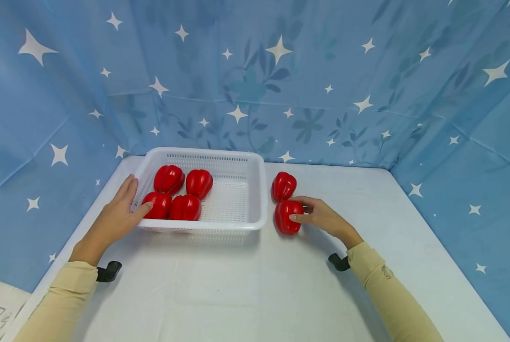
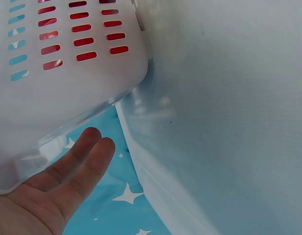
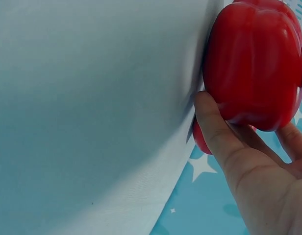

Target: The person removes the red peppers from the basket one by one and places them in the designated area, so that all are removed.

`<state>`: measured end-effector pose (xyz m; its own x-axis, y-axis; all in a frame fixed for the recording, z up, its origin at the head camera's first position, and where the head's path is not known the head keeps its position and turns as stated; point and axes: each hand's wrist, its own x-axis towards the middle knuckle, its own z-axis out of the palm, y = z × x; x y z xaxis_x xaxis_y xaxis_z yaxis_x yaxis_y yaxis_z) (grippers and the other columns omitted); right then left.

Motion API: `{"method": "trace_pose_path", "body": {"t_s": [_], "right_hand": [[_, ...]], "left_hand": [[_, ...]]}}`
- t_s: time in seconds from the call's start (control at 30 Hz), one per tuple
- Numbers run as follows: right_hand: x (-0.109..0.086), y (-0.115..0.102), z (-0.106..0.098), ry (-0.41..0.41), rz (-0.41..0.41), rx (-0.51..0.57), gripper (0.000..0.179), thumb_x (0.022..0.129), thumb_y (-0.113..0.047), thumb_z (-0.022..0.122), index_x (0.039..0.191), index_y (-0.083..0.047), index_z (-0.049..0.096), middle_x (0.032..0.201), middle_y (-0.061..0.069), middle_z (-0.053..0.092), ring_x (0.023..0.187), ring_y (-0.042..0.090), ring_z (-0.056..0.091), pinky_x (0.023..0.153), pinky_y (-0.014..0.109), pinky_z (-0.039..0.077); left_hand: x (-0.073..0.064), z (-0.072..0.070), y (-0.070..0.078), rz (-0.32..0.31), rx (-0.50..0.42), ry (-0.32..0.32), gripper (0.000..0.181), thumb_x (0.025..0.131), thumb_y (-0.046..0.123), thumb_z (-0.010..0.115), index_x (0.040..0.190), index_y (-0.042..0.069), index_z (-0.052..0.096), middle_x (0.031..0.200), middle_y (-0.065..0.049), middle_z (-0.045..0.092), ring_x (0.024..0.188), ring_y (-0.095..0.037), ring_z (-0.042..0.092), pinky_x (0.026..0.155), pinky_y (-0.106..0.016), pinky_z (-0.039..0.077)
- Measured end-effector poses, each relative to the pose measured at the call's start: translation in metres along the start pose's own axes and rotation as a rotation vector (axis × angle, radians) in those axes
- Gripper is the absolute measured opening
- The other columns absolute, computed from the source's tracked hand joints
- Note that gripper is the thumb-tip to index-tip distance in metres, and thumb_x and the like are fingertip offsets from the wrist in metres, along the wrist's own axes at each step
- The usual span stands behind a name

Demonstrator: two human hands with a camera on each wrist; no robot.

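At the left end of a white plastic basket (image 1: pixel 257 190), my left hand (image 1: pixel 117 211) rests with its thumb over the rim and its straight fingers along the outside. The left wrist view shows two of these fingers (image 2: pixel 94 156) extended beside the basket wall (image 2: pixel 67 93). On the table to the basket's right, my right hand (image 1: pixel 321 216) holds a red bell pepper (image 1: pixel 286 218) between thumb and fingers. Another red bell pepper (image 1: pixel 284 185) lies just behind it. In the right wrist view, the held pepper (image 3: pixel 254 63) hides part of the fingers.
Several red bell peppers (image 1: pixel 185 207) lie in the basket's left half, and its perforated floor (image 1: pixel 227 199) shows on the right. A white cloth covers the table (image 1: pixel 221 289). Blue curtains (image 1: pixel 255 85) with white stars hang behind and at both sides.
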<state>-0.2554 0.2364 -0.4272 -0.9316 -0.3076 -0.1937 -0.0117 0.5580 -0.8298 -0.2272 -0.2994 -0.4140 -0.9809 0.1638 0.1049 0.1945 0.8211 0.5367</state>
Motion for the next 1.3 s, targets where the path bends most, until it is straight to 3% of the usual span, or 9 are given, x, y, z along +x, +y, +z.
{"method": "trace_pose_path", "body": {"t_s": [0.83,1.07,1.3], "right_hand": [[-0.005,0.002,0.003,-0.016,-0.058,0.007,0.078,0.093,-0.032,0.084,0.159,-0.010,0.050,0.157,0.018,0.050,0.142,0.046,0.048,0.102,0.057,0.057],[-0.010,-0.002,-0.003,0.047,-0.099,0.033,0.068,0.101,-0.032,0.074,0.158,-0.005,0.049,0.159,0.021,0.049,0.142,0.044,0.051,0.110,0.060,0.051],[-0.011,-0.014,-0.010,0.135,-0.113,-0.010,0.057,0.106,-0.029,0.067,0.156,-0.005,0.053,0.146,0.021,0.058,0.128,0.045,0.059,0.106,0.063,0.052]], "left_hand": [[-0.001,0.000,0.000,-0.011,-0.019,-0.007,0.098,0.105,0.038,0.063,0.168,-0.005,0.002,0.175,-0.030,-0.002,0.153,-0.062,0.016,0.092,-0.081,0.043],[-0.001,0.000,0.000,-0.014,-0.022,-0.003,0.098,0.105,0.039,0.063,0.168,-0.004,0.002,0.175,-0.029,-0.003,0.151,-0.063,0.019,0.091,-0.080,0.044],[-0.001,0.000,-0.001,-0.018,-0.020,-0.008,0.099,0.105,0.039,0.064,0.168,-0.004,0.001,0.175,-0.030,-0.002,0.152,-0.063,0.017,0.092,-0.081,0.044]]}}
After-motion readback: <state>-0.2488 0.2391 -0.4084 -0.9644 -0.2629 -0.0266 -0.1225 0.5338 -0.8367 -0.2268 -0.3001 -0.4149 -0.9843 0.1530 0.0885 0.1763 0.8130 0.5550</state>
